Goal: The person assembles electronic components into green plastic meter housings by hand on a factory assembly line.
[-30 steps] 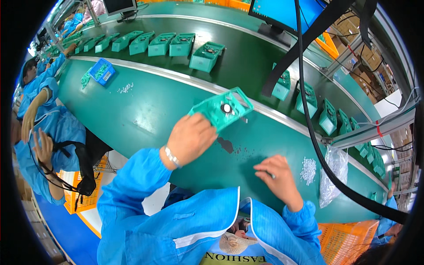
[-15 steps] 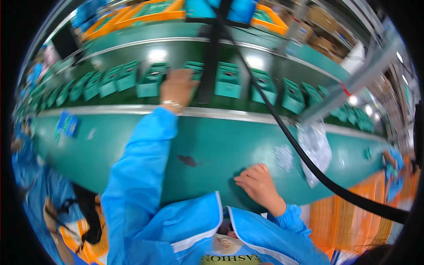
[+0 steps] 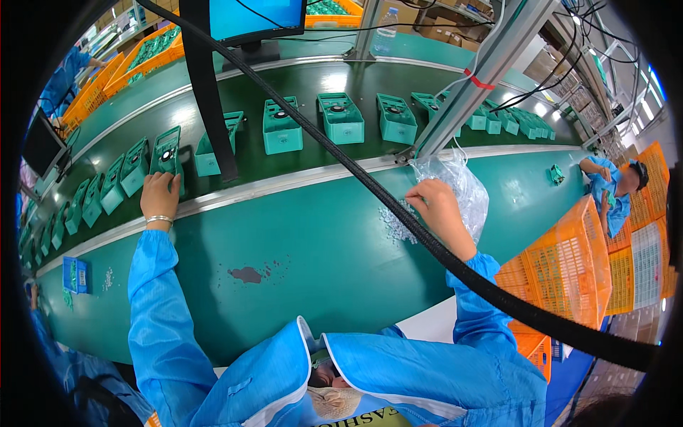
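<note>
My left hand [image 3: 161,198] reaches to the belt, its fingers closed over the near end of a green plastic housing [image 3: 168,151]. A round dark part with a light centre sits inside that housing. Over the bench on the right, my right hand [image 3: 442,213] holds its thumb and fingertips together in a pinch. Whatever is between them is too small to make out. Just beside those fingertips lies a pile of small pale pieces [image 3: 398,223]. A clear plastic bag [image 3: 469,191] rests partly behind my right hand.
More green housings [image 3: 341,117] stand in a row along the dark green belt [image 3: 306,84]. A black cable [image 3: 334,153] crosses before me, and a metal post [image 3: 469,85] rises at the belt's edge. Left is a small blue box [image 3: 75,275]; a co-worker [image 3: 612,188] sits right.
The view has shifted, with more of the right side showing. My left hand now grips a housing's near end. My right hand has moved forward and right to the pale pieces.
</note>
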Demonstrator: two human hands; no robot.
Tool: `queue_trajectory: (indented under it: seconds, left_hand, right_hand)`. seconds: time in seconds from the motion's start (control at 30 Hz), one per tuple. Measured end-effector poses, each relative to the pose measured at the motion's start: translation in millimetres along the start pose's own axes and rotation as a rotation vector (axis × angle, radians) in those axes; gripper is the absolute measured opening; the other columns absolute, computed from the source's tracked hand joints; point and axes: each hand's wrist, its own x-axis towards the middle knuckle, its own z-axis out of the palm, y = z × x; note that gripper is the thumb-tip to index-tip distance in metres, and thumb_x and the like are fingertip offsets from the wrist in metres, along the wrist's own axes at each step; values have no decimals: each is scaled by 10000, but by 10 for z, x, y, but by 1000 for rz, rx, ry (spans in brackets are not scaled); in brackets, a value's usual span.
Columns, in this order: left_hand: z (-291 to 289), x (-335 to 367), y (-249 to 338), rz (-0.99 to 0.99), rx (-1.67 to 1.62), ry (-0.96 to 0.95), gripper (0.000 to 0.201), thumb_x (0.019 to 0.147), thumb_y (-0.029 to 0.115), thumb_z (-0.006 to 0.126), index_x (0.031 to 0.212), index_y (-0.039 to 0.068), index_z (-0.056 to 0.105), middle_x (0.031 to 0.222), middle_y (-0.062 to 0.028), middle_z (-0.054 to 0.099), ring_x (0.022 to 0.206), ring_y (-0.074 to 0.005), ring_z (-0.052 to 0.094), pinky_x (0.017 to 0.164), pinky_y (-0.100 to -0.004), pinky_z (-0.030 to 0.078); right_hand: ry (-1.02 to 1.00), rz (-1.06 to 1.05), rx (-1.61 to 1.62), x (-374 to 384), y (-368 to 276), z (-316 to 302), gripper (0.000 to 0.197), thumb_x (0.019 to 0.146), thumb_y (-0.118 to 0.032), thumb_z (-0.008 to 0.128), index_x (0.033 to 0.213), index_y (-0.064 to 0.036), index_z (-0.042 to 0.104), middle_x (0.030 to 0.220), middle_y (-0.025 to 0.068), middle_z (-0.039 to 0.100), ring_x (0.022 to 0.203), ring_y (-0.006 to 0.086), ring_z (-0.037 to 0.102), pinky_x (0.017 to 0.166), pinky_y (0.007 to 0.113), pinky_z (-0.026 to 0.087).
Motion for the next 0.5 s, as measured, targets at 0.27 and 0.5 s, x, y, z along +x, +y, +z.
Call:
queue_trajectory:
  seconds: [0.27,0.5]
  left_hand:
    - [-525,-410,181,94,-82,74,175,961,189,676,869,40,662,895,-106,641,925,-348,597,780,-455,505]
    - [-1312,-1199,557,172,-242,74,103,881,21,718,866,-3,619,877,-157,608,876,-381,578,778,-454,482]
  right_hand:
    - [-115,72,-31,154,1,174,88,807,-190,801,825,-115,759,814,59,693,883,299,635,782,447,450]
    - [-136,127,-1,251,2,287,88,820,-187,791,840,-105,766,808,68,702,868,317,646,781,462,478]
